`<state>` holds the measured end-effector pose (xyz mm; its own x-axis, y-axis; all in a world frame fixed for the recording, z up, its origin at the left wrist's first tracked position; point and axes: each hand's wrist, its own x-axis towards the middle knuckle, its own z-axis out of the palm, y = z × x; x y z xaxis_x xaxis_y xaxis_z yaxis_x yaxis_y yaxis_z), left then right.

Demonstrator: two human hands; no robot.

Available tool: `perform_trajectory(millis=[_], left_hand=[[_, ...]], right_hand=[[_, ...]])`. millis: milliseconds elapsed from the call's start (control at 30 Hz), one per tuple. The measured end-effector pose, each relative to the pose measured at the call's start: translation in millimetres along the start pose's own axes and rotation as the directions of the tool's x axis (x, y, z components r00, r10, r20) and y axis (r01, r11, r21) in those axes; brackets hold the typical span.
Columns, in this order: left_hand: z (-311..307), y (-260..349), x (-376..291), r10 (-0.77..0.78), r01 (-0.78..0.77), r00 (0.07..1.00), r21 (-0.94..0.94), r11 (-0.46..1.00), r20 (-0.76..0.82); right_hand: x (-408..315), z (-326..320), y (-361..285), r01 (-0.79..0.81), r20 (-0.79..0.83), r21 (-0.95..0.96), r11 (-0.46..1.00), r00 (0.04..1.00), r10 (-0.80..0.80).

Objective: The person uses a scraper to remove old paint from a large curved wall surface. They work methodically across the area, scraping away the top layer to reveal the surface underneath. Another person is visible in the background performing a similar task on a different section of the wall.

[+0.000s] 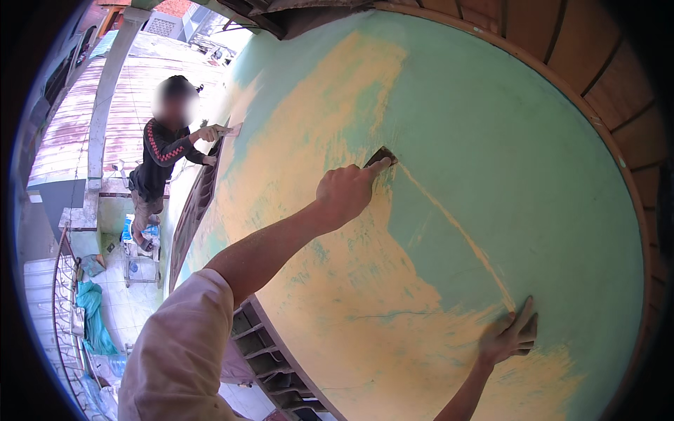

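My left hand (347, 192) grips a scraper (380, 156), one finger stretched along its dark blade, which rests against a green painted wall (547, 173). Broad yellowish patches (316, 252) streak the green around it. A thin yellowish line (458, 223) runs from the blade down to my right hand (508, 337). That hand leans on the wall with fingers apart, and I see nothing in it; its palm is hidden.
A co-worker (163, 152) stands at left on a small stand (142, 258), holding a flat tool (231, 129) to the same wall. A slatted vent frame (274, 363) edges the wall below. Wooden boards (584, 52) border it at upper right. A metal railing (58, 294) and teal sheeting (93, 321) are at left.
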<state>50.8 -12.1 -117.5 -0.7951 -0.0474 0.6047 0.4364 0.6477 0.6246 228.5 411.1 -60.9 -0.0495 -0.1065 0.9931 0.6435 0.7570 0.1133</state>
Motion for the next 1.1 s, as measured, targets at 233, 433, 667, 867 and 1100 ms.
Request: perform_trajectory(millis=[233,433,667,867,1100], left_hand=[[-5.8,-2.0,-5.2,0.038,-0.038,0.998,-0.014,0.999,0.055],[10.2,-5.8,-26.7,0.007,-0.006,1.000,-0.074,0.997,0.022],[12.8,-9.1,-17.9,0.024,-0.025,0.999,-0.053,0.998,-0.024],[0.2,-3.7,-15.5,0.023,-0.020,0.999,-0.069,0.997,0.034],[-20.1,12.5,7.6,0.042,-0.040,0.999,-0.082,0.996,0.020]], right_hand=[[-4.7,-10.0,0.4,0.019,0.003,-0.003,1.000,1.000,-0.019],[0.8,-14.4,6.0,0.028,-0.029,-0.014,1.000,0.999,-0.029],[-2.1,-14.6,6.4,0.056,-0.073,-0.012,0.998,0.996,-0.057],[1.0,-11.9,5.4,0.017,-0.048,-0.022,1.000,0.999,-0.018],[-0.8,-11.4,5.7,-0.003,-0.023,-0.015,1.000,1.000,0.003]])
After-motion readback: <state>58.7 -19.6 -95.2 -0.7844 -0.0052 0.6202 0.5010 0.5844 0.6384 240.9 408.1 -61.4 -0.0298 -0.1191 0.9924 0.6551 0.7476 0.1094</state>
